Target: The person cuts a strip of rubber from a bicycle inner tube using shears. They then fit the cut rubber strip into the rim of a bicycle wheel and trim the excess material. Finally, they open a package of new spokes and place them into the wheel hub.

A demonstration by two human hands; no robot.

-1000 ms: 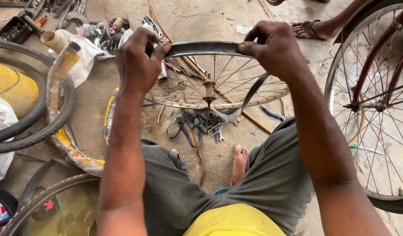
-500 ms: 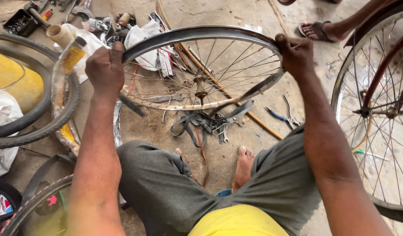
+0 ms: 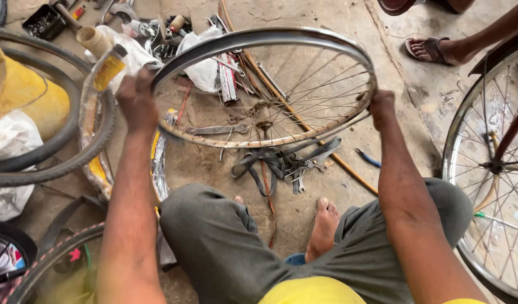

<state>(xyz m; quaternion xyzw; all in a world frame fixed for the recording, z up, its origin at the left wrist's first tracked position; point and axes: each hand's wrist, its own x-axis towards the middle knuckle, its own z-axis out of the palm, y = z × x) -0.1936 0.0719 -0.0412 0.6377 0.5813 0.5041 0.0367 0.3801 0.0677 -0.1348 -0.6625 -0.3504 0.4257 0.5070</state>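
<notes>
Two hands, left hand point(image 3: 136, 100) and right hand point(image 3: 381, 107), gripped a shiny spoked wheel rim point(image 3: 259, 39), fingers wrapped, fingertips hidden behind it.

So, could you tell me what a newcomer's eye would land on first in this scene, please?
A bare spoked bicycle rim held up at centre, the left hand and right hand gripping opposite sides. Beneath it, wrenches and scattered tools litter the concrete floor. A second wheel stands at the right edge, black tyres lie at left.
</notes>
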